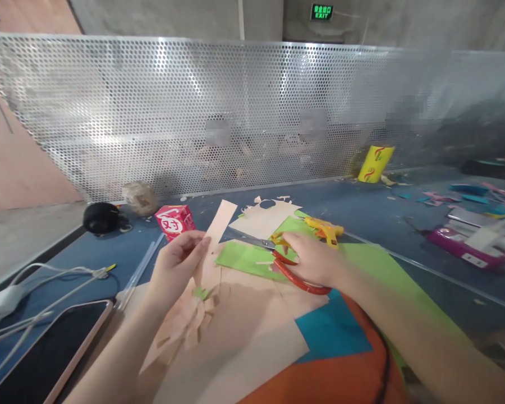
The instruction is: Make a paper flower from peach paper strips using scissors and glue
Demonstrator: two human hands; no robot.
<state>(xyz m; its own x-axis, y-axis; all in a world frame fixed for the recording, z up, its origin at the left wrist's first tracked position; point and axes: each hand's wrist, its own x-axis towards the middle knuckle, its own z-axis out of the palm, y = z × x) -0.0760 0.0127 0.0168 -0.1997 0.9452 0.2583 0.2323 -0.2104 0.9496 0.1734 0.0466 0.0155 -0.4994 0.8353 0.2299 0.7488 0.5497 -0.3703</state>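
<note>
My left hand [177, 262] pinches a long strip of peach paper [219, 224] that rises up and to the right above the table. My right hand [313, 259] rests on red-handled scissors [294, 275], fingers curled over the handle loops; the blades [252, 241] point left over a green paper sheet [246, 259]. A fringed peach paper piece [189, 322] with a small green scrap lies below my left hand. More peach sheets [244, 336], a blue sheet [330, 331] and an orange sheet [332, 381] lie near me.
A yellow glue gun [325, 229] lies past my right hand. A red carton [175, 221], a black object [101, 217] and a brown ball [139, 197] stand at the back left. A phone [50, 353] and white cables [29, 303] lie left. A perforated metal screen [193, 112] backs the table.
</note>
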